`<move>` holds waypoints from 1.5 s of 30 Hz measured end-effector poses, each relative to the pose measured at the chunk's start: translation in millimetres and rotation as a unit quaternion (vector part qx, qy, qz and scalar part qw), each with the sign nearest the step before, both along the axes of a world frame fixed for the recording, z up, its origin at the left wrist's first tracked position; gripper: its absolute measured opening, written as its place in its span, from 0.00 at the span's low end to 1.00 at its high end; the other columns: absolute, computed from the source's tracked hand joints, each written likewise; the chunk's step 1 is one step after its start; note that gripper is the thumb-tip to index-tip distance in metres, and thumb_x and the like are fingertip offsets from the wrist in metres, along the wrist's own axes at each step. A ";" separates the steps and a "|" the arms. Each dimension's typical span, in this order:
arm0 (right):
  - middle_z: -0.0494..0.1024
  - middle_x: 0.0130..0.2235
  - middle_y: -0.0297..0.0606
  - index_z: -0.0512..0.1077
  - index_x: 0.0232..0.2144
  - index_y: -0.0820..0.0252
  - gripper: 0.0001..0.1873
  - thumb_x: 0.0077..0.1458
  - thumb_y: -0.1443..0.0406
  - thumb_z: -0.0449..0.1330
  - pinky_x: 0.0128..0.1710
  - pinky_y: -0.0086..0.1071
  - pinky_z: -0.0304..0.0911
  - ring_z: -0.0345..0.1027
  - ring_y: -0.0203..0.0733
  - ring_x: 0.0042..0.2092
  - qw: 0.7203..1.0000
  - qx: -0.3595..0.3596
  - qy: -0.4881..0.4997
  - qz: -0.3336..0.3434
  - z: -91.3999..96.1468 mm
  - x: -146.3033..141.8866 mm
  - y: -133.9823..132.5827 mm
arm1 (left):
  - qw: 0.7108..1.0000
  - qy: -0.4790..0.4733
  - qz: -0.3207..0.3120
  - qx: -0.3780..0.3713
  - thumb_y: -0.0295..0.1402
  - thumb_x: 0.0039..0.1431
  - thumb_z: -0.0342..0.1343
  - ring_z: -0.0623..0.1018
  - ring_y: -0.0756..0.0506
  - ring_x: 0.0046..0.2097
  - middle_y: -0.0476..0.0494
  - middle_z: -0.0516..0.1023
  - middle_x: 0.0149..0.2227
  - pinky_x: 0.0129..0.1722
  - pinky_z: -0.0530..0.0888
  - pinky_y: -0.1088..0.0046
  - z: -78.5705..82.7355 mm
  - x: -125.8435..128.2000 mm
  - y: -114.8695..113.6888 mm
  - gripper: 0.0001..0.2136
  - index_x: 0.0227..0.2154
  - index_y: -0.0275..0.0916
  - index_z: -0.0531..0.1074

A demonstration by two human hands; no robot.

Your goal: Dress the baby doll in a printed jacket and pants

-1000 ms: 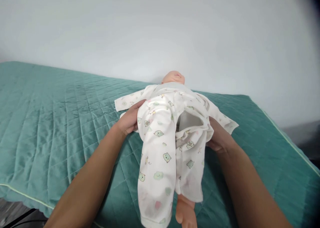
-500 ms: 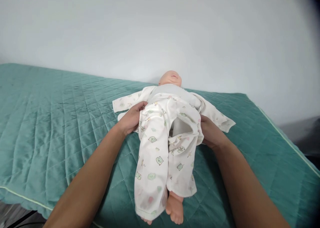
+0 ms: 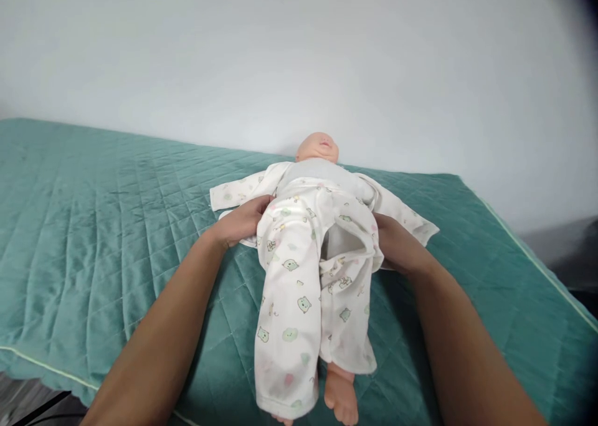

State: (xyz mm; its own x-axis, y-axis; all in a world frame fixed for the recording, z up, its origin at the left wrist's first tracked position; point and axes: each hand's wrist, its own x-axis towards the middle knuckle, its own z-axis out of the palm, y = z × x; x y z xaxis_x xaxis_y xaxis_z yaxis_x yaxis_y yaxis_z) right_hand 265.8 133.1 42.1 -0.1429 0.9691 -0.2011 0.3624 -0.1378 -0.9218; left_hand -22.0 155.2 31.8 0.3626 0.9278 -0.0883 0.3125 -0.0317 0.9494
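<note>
A baby doll (image 3: 318,147) lies on its back, head toward the wall, with its bare feet toward me. It wears white printed baby pants (image 3: 289,301) with an opening at the crotch. A white long-sleeved baby top (image 3: 399,205) is spread at both sides of its grey torso. At the left hip, my left hand (image 3: 247,218) is closed on the side of the pants near the waist, its fingertips partly tucked behind the cloth. My right hand (image 3: 396,242) grips the pants at the opposite hip, most of its fingers hidden by the fabric.
Under the doll is a green quilted cover (image 3: 116,227) with a pale piped edge. A plain light wall (image 3: 299,58) rises behind it. Grey flooring (image 3: 23,401) and a dark cable show at the lower left.
The doll's legs and the pants legs have shifted slightly right and toward me. My left wrist has moved a little left; both hands stay at the hips.
</note>
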 end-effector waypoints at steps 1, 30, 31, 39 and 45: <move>0.83 0.37 0.38 0.81 0.36 0.55 0.17 0.41 0.59 0.70 0.40 0.42 0.72 0.76 0.56 0.41 1.000 -0.003 -0.003 -0.010 -1.1 0.0 0.9 | 1.000 0.008 0.010 -0.008 0.32 0.46 0.58 0.75 0.40 0.49 0.45 0.79 0.41 0.46 0.71 0.67 -1.0 1.6 0.9 0.12 0.36 0.38 0.73; 0.81 0.30 0.35 0.80 0.35 0.57 0.14 0.43 0.61 0.67 0.30 0.32 0.67 0.71 0.41 0.30 0.995 0.040 0.066 -0.057 -26.9 16.7 23.5 | 0.995 -0.051 0.082 0.034 0.33 0.45 0.61 0.76 0.44 0.37 0.47 0.79 0.32 0.42 0.74 0.66 -12.5 10.0 17.8 0.08 0.30 0.37 0.75; 0.81 0.30 0.35 0.80 0.35 0.57 0.14 0.43 0.62 0.66 0.30 0.32 0.66 0.71 0.40 0.30 0.995 0.042 0.061 -0.062 -27.4 16.7 23.5 | 0.993 -0.030 0.098 0.057 0.33 0.45 0.61 0.76 0.45 0.37 0.47 0.79 0.33 0.42 0.73 0.67 -12.5 8.9 16.8 0.09 0.31 0.36 0.75; 0.80 0.34 0.36 0.76 0.35 0.59 0.11 0.46 0.64 0.61 0.38 0.35 0.66 0.70 0.42 0.35 0.986 0.128 -0.058 -0.087 -27.7 7.6 23.2 | 0.954 -0.103 0.164 0.231 0.29 0.51 0.58 0.76 0.47 0.45 0.45 0.76 0.44 0.50 0.73 0.67 -21.9 16.5 15.6 0.10 0.39 0.40 0.74; 0.76 0.42 0.39 0.73 0.39 0.54 0.11 0.51 0.67 0.58 0.45 0.37 0.65 0.69 0.43 0.42 0.930 0.333 -0.152 -0.037 -23.8 10.5 15.4 | 0.956 -0.103 0.151 0.228 0.35 0.58 0.58 0.75 0.45 0.50 0.44 0.77 0.45 0.53 0.71 0.68 -4.4 17.7 13.3 0.08 0.37 0.41 0.78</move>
